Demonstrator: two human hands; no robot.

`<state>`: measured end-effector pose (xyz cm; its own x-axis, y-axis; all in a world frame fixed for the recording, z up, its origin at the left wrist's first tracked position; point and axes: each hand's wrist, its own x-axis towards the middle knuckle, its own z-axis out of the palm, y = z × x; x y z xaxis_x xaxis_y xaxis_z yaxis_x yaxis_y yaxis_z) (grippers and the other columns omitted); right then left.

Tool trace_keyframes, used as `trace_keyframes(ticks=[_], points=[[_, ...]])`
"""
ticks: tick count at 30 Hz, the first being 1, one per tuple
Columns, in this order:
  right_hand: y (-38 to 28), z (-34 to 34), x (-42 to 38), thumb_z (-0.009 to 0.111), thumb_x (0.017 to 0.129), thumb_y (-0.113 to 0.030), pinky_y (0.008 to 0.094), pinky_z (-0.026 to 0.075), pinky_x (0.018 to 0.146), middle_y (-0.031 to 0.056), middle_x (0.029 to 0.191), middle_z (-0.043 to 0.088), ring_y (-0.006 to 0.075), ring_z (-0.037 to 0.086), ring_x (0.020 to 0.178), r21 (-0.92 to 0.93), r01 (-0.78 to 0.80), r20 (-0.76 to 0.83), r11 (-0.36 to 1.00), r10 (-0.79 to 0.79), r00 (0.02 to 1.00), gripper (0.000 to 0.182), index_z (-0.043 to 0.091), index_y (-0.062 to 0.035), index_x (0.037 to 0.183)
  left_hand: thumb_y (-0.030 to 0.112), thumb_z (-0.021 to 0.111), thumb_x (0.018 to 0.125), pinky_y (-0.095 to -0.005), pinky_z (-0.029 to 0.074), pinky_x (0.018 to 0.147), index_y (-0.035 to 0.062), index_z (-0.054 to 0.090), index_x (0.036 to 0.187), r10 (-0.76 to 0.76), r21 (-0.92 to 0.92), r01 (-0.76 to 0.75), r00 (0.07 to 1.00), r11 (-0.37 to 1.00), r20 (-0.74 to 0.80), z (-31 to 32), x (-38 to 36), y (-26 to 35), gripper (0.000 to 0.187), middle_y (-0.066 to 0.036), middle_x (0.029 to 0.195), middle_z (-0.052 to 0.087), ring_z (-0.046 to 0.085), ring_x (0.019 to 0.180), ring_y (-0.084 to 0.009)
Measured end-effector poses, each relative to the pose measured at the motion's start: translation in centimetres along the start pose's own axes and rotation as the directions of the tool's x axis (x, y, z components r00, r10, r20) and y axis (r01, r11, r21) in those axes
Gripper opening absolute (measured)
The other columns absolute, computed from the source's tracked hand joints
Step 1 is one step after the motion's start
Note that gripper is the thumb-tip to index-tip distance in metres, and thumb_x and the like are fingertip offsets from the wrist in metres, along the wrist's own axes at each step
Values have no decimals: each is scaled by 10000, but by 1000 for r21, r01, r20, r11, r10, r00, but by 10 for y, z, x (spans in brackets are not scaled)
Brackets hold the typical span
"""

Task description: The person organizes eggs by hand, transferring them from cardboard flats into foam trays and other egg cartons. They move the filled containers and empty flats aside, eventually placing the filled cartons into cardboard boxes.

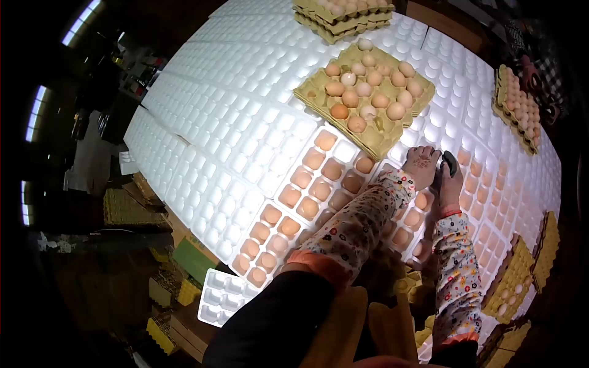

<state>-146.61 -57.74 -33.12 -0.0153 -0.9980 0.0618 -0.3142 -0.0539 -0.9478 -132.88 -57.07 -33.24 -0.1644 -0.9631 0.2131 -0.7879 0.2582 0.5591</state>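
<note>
My left hand [422,165] reaches over a white egg tray, its fingers bent down and drawn together at the cups. Close beside it, my right hand [451,175] has curled fingers with dark coverings on them. Whatever either hand holds is hidden beneath the fingers. Brown eggs [414,219] sit in the white tray just below my hands. Ahead to the left lies a yellowish pulp egg tray [383,142] bearing several loose eggs [380,100], with some cups bare. Filled white trays with eggs [320,189] extend to the left of my left sleeve.
White egg trays [239,104] cover the broad table. A stack of pulp trays [334,27] stands at the far side. Another egg-filled pulp tray [521,110] lies at the right edge, near a person's checked sleeve [537,52]. Cardboard boxes [187,331] stand below on the left.
</note>
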Motion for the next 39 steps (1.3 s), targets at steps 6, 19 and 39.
trace_keyframes(ticks=[6, 19, 39], points=[[-99, -127, -191, 536, 961, -117, 345, 426, 1014, 141, 1317, 548, 230, 545, 1188, -101, -92, 73, 991, 100, 992, 434, 465, 35, 1362, 175, 605, 870, -441, 439, 958, 22, 490, 1283, -76, -469, 43, 996, 882, -52, -130, -173, 32, 456, -216, 1220, 523, 499, 1141, -389], [-131, -208, -455, 624, 927, -245, 342, 422, 979, 151, 1247, 613, 262, 565, 1149, -1, -294, -145, 956, 291, 946, 481, 501, 5, 1319, 206, 529, 980, -340, 382, 1037, -2, 338, 1446, -223, -795, 334, 941, 507, 253, -178, -336, 156, 545, -152, 1389, 470, 479, 1245, -245], [-24, -890, -430, 609, 889, -216, 383, 453, 971, 181, 1256, 598, 326, 577, 1131, -871, -447, -421, 204, 160, 893, 514, 496, -88, 1373, 407, 522, 893, -556, 216, 1122, -4, 337, 1428, -70, 505, -8, 988, 863, 136, -59, -424, 194, 700, -252, 1432, 360, 280, 1356, -457]])
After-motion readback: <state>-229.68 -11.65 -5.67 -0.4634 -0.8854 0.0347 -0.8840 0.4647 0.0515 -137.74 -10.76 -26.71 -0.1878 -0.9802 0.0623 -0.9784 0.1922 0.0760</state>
